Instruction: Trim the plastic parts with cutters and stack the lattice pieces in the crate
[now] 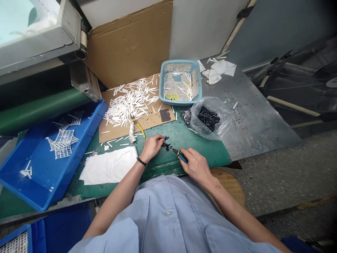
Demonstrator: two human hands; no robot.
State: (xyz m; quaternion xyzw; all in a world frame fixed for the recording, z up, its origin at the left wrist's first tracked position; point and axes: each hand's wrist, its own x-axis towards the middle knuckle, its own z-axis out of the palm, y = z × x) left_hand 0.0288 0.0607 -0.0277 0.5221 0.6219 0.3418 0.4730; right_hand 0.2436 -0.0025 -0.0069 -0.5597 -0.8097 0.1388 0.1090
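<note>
My right hand [196,165] is closed around a pair of small cutting pliers [182,156] with blue and black handles. Their tip points left, towards a small pile of shiny black pieces [166,144] on the green mat [207,149]. At the left edge of this pile, my left hand [152,147] has thumb and fingers pinched together; whatever lies between the fingertips is too small to make out. Beyond the hands, a clear plastic bag [223,121] holds many more black pieces. Yellow-handled pliers [139,129], one handle wrapped in white, lie behind my left hand.
White sticks [129,102] are heaped on cardboard [105,133]. A blue basket [181,103] lined with newspaper holds several sticks. A white cloth [107,167] lies left of my forearm, beside a blue tray [44,186] with white grids. A fan [310,73] stands right.
</note>
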